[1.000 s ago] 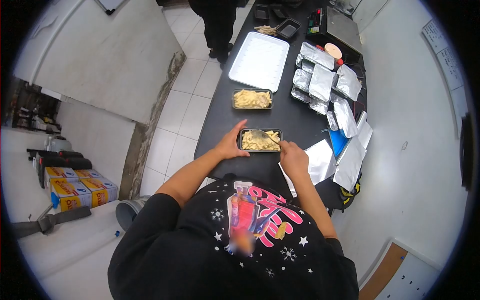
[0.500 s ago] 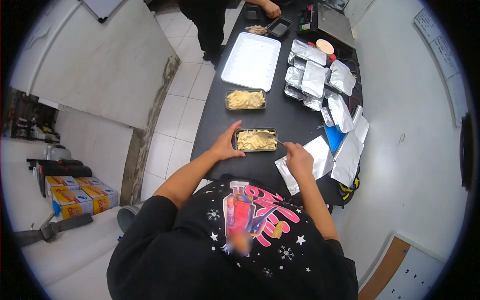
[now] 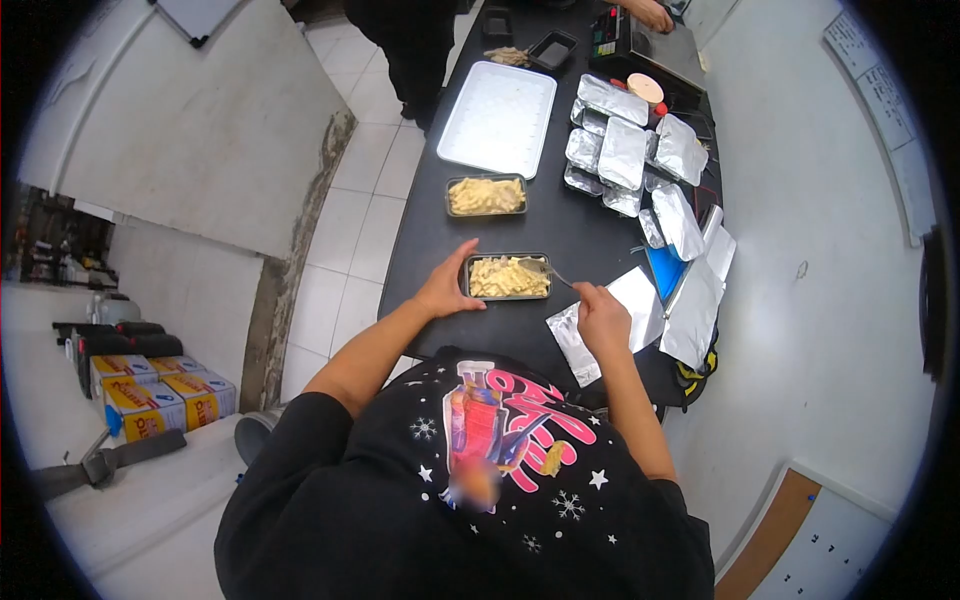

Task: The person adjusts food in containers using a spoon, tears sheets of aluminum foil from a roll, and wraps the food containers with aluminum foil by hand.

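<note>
A small black rectangular tray [image 3: 508,297] of creamy yellow pasta [image 3: 495,279] lies on the dark table in front of me. My left hand [image 3: 447,285] grips its left end, thumb at the near corner and fingers at the far one. In my right hand [image 3: 603,318] is the handle of a metal spoon [image 3: 556,275], its head at the pasta's upper right surface. Beyond it sits a second filled tray [image 3: 486,213], its pasta uncovered. Foil sheets [image 3: 632,305] lie just right of my right hand.
A white plastic tray [image 3: 498,120] lies farther back. Several foil-covered trays [image 3: 622,155] are stacked at right, beside a blue item [image 3: 664,272] and more foil. At the far end, a co-worker's hand [image 3: 652,14] is over a scale [image 3: 665,50], near black trays [image 3: 552,50].
The spoon has lifted slightly and its handle is steeper. My left hand stays on the tray. The co-worker's hand has moved right from the black trays to the scale.
</note>
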Demonstrator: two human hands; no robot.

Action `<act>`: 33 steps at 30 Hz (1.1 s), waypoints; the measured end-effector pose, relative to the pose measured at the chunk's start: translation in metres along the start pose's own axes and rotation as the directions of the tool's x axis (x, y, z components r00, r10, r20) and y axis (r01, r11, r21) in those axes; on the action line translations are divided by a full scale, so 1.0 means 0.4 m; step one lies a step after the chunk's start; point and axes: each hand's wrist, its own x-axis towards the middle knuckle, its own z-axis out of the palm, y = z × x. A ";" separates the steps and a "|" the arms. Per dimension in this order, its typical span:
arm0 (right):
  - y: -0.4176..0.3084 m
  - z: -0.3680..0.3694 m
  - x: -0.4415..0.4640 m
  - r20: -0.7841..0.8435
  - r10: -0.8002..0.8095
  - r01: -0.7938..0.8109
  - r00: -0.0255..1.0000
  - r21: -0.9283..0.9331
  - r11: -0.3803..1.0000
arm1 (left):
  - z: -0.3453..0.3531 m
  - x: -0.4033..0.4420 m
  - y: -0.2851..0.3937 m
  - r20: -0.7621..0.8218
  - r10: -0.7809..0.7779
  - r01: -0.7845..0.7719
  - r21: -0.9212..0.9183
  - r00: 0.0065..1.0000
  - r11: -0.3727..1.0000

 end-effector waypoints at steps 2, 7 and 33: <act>0.006 0.008 -0.006 0.015 0.004 -0.005 1.000 0.011 1.000 | 0.002 0.003 -0.004 0.001 0.009 -0.009 0.007 1.000 1.000; -0.008 0.006 -0.001 0.015 0.027 -0.029 1.000 0.114 0.993 | 0.001 0.004 -0.023 0.016 0.054 -0.053 -0.026 0.998 0.998; -0.118 0.042 0.031 0.128 -0.099 0.086 0.987 0.100 0.991 | 0.001 0.004 -0.030 -0.011 0.067 -0.068 -0.047 0.998 0.997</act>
